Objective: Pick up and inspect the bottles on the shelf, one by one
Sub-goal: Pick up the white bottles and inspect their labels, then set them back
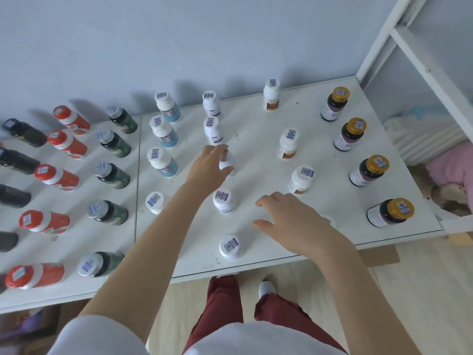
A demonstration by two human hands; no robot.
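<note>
Left hand (208,166): my fingers (220,149) curl round the white bottle (227,162), upright on the shelf (256,119).
Right hand (289,222): fingers released, holding nothing, hovering nearer me, apart from that bottle.

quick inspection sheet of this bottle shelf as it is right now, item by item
surface: white shelf in two panels with a seam between them; small dark specks.
job's things: bottles standing in columns, barcode stickers on caps: black bottles, red bottles, green bottles, blue-label bottles, white bottles, brown-label bottles, gold-cap bottles.
clutter: nothing seen.
grippers: left hand grips one white bottle in the middle column; right hand is open over the shelf and holds nothing.
cables: nothing seen.
surroundings: pale wall behind, white rack frame at right, pink cloth below it, wood floor.
</note>
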